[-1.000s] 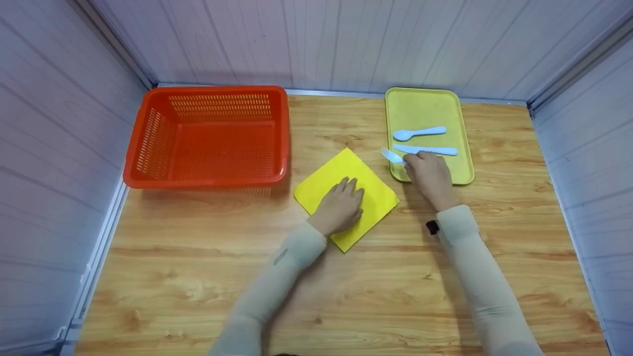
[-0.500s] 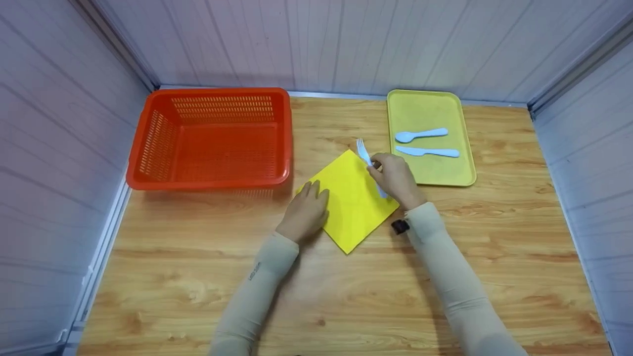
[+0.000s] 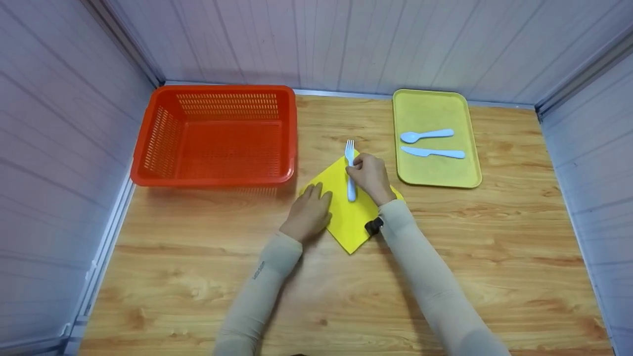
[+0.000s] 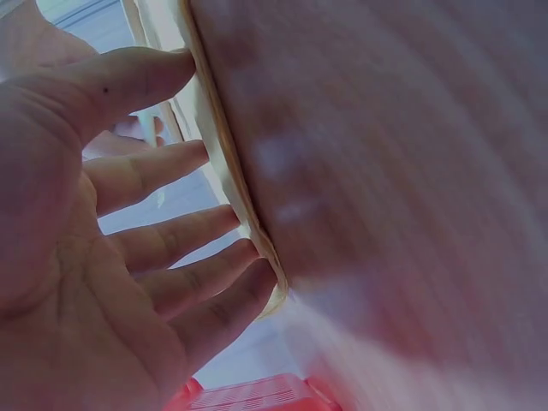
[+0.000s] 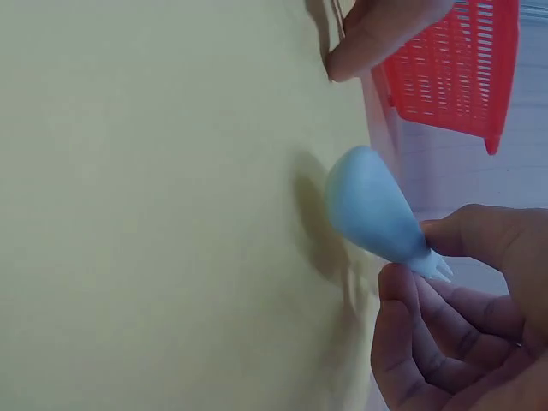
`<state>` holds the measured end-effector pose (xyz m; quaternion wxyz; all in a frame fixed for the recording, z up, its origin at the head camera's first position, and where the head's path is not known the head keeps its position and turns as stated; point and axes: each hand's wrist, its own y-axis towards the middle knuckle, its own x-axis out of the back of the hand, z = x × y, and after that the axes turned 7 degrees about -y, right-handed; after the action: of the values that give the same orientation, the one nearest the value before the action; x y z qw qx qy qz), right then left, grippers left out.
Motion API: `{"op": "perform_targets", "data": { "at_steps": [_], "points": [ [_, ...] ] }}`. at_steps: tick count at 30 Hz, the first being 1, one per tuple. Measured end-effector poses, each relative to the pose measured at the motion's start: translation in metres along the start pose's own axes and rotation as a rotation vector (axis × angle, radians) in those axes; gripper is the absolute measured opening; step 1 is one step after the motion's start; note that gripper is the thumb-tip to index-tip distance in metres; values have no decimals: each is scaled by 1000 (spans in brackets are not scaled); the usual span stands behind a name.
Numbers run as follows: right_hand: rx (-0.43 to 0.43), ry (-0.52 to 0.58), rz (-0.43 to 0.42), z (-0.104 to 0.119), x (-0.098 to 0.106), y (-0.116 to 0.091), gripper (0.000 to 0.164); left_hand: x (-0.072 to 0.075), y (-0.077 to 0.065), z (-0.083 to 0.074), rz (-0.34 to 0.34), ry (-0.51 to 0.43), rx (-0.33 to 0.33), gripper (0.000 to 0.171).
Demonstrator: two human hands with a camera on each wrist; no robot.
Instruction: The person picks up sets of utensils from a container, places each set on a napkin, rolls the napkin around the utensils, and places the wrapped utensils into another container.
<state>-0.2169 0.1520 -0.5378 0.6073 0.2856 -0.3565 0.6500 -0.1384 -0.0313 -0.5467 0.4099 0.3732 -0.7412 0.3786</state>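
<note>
fork (image 3: 351,190) between right fingers (image 5: 396,334), above yellow sheet (image 3: 346,227)

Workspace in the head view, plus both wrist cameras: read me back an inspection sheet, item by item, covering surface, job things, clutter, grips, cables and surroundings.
Surface: wood-grain table, a yellow sheet lying on it cornerwise.
Job things: fork held over the yellow sheet, tines pointing away from the person; spoon and knife lie on the yellow-green tray.
Clutter: nothing seen, unless you count the red basket at the back left.
Grips: right-hand grip pinches the fork; left-hand grip touches the left edge of the yellow sheet with its fingertips.
Cables: nothing seen.
Surroundings: pale panelled walls at the back, left and right.
</note>
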Motion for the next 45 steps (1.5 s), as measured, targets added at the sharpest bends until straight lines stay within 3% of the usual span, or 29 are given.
{"op": "perform_targets", "data": {
  "at_steps": [14,45],
  "points": [
    [9,-97,-26,1,-13,4,20,1,-2,0,-6,-55,6,53],
    [24,-83,-32,-1,-15,4,33,1,-2,-2,24,-73,31,54]
  ]
}}
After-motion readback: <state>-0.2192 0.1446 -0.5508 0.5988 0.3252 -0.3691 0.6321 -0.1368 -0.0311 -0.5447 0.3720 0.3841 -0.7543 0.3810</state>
